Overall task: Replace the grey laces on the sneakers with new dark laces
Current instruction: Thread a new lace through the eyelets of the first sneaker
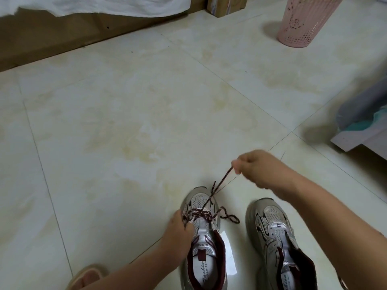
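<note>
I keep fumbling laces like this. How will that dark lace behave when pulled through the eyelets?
Probably floppy: the dark lace runs straight only where the right hand pulls it, and its free end curls loosely on the floor. Its woven look suggests some friction, so the left hand steadying the sneaker seems wise.

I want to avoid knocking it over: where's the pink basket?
In the head view, the pink basket stands on the tiled floor at the top right, far beyond the right hand and both sneakers.

Right sneaker (280, 243) heel cut off
</note>
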